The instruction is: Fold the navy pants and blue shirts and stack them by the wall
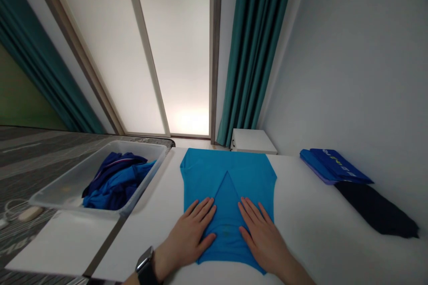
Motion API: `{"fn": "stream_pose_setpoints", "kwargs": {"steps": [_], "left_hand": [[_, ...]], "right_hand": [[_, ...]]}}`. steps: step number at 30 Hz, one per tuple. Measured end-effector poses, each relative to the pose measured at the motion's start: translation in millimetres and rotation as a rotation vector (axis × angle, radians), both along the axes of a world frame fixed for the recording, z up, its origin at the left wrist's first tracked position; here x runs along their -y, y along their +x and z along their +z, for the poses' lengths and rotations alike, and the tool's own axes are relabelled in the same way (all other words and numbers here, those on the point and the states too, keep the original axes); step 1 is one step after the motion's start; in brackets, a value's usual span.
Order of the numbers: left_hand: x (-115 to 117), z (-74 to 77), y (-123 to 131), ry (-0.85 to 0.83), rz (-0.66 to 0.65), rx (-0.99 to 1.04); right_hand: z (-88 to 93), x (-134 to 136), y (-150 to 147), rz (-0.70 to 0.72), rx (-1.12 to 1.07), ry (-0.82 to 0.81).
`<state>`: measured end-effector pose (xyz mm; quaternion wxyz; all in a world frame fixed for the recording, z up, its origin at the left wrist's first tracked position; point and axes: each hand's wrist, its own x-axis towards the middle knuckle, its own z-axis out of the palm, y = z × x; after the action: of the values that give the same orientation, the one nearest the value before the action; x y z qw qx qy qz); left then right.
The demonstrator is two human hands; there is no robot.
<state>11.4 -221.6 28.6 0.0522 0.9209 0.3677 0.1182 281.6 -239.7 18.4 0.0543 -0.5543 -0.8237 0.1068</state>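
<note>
A bright blue shirt [230, 160] lies on the white table in front of me, its sides folded inward so that the edges meet in an upside-down V. My left hand [194, 234] rests flat on its lower left part, fingers stretched out, with a dark watch on the wrist. On the lower right part lies my right hand [261, 236], palm down and fingers extended. Neither hand grips the cloth. Between the thumbs the near part of the shirt shows a curved seam and a small mark.
To the left a clear plastic bin [157, 156] holds crumpled blue and navy clothes [120, 180]. At the right of the white table [321, 231] lie folded blue garments [337, 167] and a black garment [377, 209]. A white cabinet [254, 140] stands beyond the far edge.
</note>
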Motion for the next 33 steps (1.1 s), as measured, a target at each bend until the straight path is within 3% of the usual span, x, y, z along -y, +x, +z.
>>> {"fn": "stream_pose_setpoints", "kwargs": {"steps": [10,22,33], "left_hand": [[15.5,3.5,-11.6,-0.043,-0.001,0.018],[14.4,-3.9,-12.4,-0.051,0.0,0.007],[15.4,3.5,-13.0,-0.064,0.001,-0.004]], "right_hand": [[-2.6,0.1,2.4,-0.016,0.005,-0.001],[1.1,10.3,2.7,0.04,-0.018,-0.062],[-0.8,12.6,1.7,0.028,-0.018,-0.011]]}}
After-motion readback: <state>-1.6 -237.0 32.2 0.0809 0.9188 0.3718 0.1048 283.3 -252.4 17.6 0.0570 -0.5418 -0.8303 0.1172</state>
